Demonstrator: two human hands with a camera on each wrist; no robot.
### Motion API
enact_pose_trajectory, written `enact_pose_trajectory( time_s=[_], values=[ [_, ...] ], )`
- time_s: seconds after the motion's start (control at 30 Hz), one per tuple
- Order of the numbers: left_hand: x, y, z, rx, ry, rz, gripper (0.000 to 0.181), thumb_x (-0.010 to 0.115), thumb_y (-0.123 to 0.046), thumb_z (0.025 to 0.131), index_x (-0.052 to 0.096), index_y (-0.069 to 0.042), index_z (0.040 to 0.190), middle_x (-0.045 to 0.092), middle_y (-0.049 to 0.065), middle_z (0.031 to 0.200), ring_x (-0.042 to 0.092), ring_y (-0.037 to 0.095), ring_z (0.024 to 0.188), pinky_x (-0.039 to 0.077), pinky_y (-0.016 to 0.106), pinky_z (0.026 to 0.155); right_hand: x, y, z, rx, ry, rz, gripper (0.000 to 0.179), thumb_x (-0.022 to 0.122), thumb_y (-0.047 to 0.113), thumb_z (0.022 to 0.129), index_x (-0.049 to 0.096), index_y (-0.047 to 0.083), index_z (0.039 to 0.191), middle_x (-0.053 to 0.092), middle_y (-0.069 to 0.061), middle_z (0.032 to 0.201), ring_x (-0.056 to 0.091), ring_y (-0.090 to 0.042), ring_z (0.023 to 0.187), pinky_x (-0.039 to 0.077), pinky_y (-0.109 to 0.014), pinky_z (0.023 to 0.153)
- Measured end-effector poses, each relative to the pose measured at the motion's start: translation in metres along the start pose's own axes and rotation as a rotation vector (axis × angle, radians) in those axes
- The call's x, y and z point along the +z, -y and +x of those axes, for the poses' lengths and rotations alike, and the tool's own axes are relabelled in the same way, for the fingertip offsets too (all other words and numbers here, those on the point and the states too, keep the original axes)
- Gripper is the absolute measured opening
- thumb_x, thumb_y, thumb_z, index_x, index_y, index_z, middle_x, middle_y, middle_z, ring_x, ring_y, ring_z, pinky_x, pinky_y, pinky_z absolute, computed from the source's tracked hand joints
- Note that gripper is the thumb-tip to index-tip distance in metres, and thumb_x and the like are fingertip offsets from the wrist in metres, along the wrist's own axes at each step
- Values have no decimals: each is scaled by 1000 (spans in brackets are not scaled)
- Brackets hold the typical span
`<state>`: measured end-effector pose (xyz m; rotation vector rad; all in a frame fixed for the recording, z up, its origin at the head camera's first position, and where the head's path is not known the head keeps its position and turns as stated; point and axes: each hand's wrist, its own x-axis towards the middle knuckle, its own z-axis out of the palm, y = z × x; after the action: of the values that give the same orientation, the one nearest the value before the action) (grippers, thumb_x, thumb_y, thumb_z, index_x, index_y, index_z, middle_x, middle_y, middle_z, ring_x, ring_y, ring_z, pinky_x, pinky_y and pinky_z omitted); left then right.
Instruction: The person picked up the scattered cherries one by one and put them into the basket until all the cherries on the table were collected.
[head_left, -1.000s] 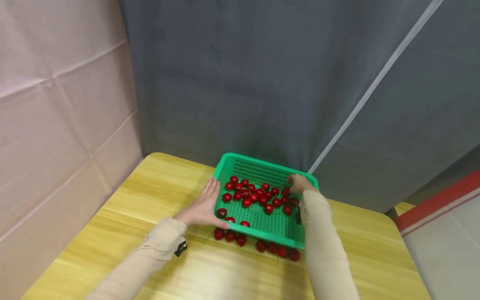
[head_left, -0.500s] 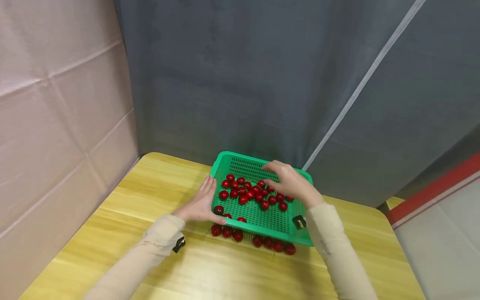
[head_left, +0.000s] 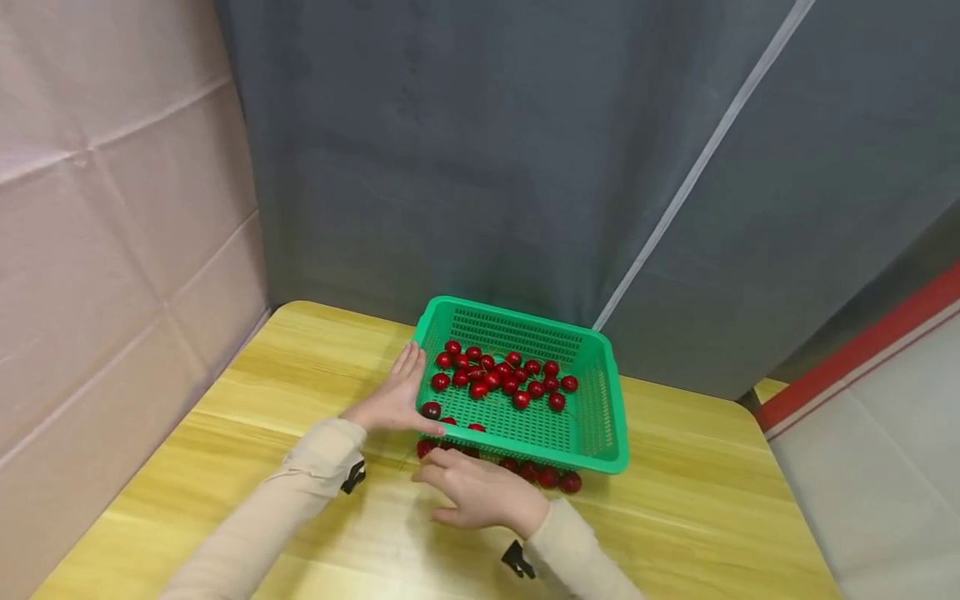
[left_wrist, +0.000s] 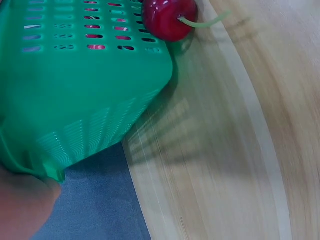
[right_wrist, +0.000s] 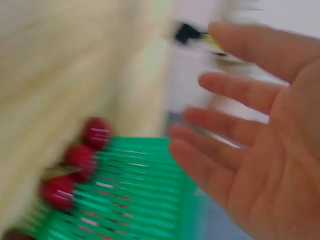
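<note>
A green perforated plastic basket [head_left: 613, 392] stands on the wooden table, with several red cherries [head_left: 491, 381] spread over its floor. More cherries [head_left: 548, 477] lie in a row outside, along its near wall. My left hand [head_left: 390, 404] rests on the basket's near left corner, fingers straight along the left side and thumb on the near rim. In front of the basket my right hand [head_left: 480, 492] hovers over the row and hides some of its cherries. The right wrist view shows its palm bare and its fingers [right_wrist: 235, 90] spread, holding nothing.
The wooden table [head_left: 697, 492] reaches past the basket on both sides. A dark grey curtain [head_left: 435, 167] hangs just behind it. On the left rises a pale pink wall covering [head_left: 112, 225]; a red-edged white panel [head_left: 900, 425] stands at the right.
My right hand has left the basket's far right part and swung toward me and left, over the row in front. My left hand has stayed on the basket corner. The head view has shifted slightly.
</note>
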<state>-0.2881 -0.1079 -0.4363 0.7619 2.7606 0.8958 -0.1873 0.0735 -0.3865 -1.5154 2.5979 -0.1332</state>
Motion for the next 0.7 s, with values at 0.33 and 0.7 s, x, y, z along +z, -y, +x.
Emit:
enact_pose_trajectory(
  time_s=[0.33, 0.7],
  values=[
    [-1, -2, 0, 8, -6, 2, 132, 75, -59, 58, -2, 8, 141, -11, 25, 148, -13, 34, 136, 11, 50, 110, 73, -12, 56, 114, -59, -408, 27, 64, 31, 80, 63, 22, 106, 59, 2, 108, 54, -15, 104, 51, -23, 76],
    [0, 0, 0, 8, -23, -2, 132, 75, -61, 56, 3, 12, 140, -9, 26, 147, -11, 36, 136, 11, 49, 110, 87, -23, 49, 86, -184, -524, 12, 71, 17, 74, 69, 24, 85, 62, 8, 87, 58, -5, 82, 49, -15, 60]
  ],
)
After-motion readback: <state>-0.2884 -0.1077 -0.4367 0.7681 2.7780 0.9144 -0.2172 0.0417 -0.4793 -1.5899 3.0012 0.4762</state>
